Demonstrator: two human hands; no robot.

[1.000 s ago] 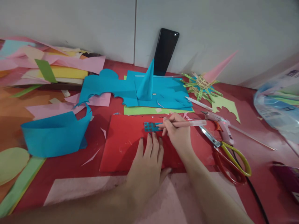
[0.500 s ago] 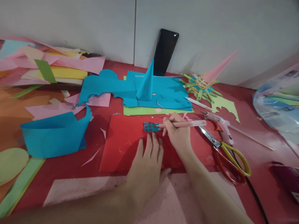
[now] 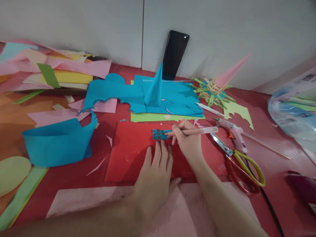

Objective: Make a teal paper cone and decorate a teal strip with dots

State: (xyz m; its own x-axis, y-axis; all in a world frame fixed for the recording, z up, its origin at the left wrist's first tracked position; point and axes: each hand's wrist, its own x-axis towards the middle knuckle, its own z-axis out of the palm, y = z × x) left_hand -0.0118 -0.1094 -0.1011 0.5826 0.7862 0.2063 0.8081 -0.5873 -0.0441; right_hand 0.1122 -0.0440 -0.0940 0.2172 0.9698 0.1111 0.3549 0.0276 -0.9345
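Observation:
A small blue paper piece (image 3: 156,134) with dark patches lies on a red sheet (image 3: 128,151). My right hand (image 3: 189,141) is closed around a pinkish pen (image 3: 195,131), whose tip is at the blue piece. Flat on the red sheet, my left hand (image 3: 156,171) has its fingers spread, with fingertips at the lower edge of the blue piece. Behind the red sheet, a blue paper cone (image 3: 155,92) stands on blue sheets (image 3: 180,92).
Scissors (image 3: 230,152) and a pink glue gun (image 3: 232,128) lie at the right. A blue paper band (image 3: 56,144) stands at the left, near piled paper scraps (image 3: 71,67). A black phone (image 3: 174,54) leans on the wall, left of a pink cone (image 3: 233,70).

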